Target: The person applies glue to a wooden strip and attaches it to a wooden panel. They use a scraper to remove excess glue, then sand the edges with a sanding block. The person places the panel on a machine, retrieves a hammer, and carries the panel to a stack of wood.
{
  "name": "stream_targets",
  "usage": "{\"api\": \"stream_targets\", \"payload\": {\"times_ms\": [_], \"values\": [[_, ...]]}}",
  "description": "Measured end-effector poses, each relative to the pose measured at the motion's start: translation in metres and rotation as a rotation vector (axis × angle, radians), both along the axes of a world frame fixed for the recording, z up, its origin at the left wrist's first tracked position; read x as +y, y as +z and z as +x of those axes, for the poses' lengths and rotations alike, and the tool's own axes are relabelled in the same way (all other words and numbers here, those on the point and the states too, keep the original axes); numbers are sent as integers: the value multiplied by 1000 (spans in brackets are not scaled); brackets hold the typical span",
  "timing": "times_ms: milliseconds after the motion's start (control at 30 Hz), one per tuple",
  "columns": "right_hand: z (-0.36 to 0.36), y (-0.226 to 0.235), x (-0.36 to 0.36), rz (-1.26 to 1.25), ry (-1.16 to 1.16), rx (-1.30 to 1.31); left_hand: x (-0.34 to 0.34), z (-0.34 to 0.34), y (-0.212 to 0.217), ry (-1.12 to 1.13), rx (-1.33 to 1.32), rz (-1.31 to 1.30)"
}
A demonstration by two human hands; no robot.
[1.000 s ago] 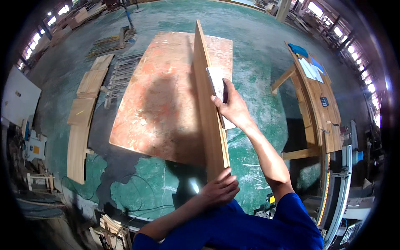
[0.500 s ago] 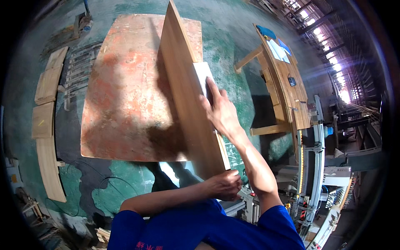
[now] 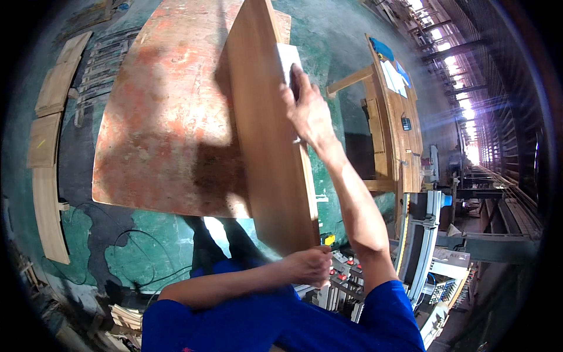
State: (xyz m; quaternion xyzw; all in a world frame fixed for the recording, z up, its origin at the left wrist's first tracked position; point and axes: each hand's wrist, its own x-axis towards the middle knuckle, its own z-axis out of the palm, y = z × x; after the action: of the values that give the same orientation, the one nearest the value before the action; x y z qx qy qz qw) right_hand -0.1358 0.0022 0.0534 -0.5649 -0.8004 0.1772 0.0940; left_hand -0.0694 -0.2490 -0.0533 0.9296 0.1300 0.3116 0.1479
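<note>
A long brown wooden board [image 3: 258, 129] stands on its long edge, stretching away from me at the right side of a worn table. My left hand [image 3: 308, 265] is closed at the board's near end, its fingers curled by the corner. Farther along, on the pale upper edge, lies a white rectangular block [image 3: 288, 56]. My right hand [image 3: 311, 114] grips this block, thumb on the board's left side and fingers over the top. The block's underside is hidden.
The board rests over a red-stained tabletop [image 3: 158, 117]. Pale planks [image 3: 50, 188] lie at the left. A wooden workbench [image 3: 404, 138] with papers stands to the right, with machinery rails [image 3: 425, 246] nearer me. A dark cable [image 3: 141, 234] curls across the green floor.
My right hand and the white block have moved farther away along the board's upper edge. My left hand remains at the near end. The whole view has shifted slightly.
</note>
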Motion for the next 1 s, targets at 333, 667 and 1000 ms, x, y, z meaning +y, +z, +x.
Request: {"api": "stream_targets", "payload": {"times_ms": [333, 667, 1000], "values": [[-2, -5, -4, 23, 6, -72, -14, 30, -44, 237, -69, 186], [12, -4, -36, -23, 1, -141, -5, 16, -34, 208, -59, 131], [-6, -3, 13, 40, 43, -38, -3, 6, -12, 143, -130, -36]]}}
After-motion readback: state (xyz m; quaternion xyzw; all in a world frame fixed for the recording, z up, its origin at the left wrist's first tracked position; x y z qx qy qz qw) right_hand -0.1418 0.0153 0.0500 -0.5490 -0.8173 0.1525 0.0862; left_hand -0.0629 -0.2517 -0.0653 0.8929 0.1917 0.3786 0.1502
